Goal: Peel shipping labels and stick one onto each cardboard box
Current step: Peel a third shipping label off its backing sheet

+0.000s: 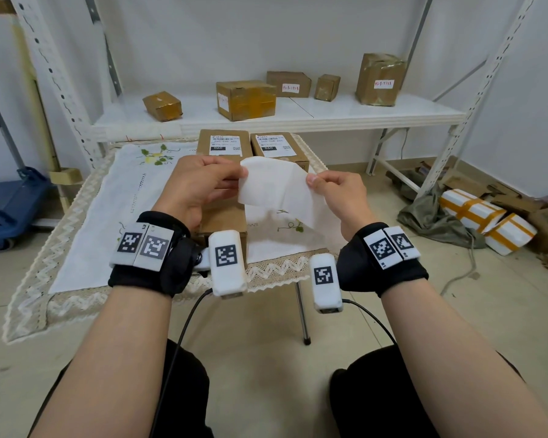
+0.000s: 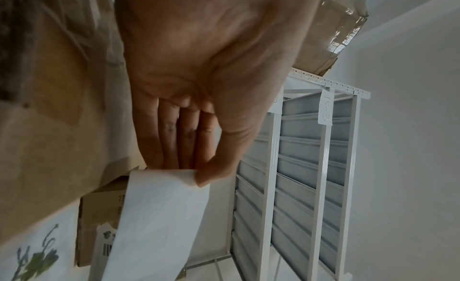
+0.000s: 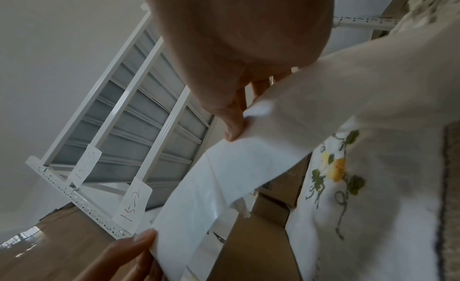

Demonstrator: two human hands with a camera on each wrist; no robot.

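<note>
Both hands hold a white label sheet (image 1: 276, 188) in the air over a plain cardboard box (image 1: 225, 219) on the small table. My left hand (image 1: 239, 177) pinches the sheet's upper left corner between thumb and fingers (image 2: 206, 177). My right hand (image 1: 312, 180) pinches its right edge. In the right wrist view the sheet (image 3: 248, 167) parts into two layers, one pinched by the right thumb (image 3: 234, 128), the other held by the left hand. Two boxes with printed labels (image 1: 224, 143) (image 1: 274, 147) stand at the table's far edge.
An embroidered white cloth (image 1: 108, 200) covers the table. Behind it a white shelf (image 1: 298, 121) carries several taped boxes (image 1: 246, 99). A blue trolley (image 1: 10, 200) stands on the floor at left. Taped foam boxes (image 1: 487, 219) and cardboard scraps lie at right.
</note>
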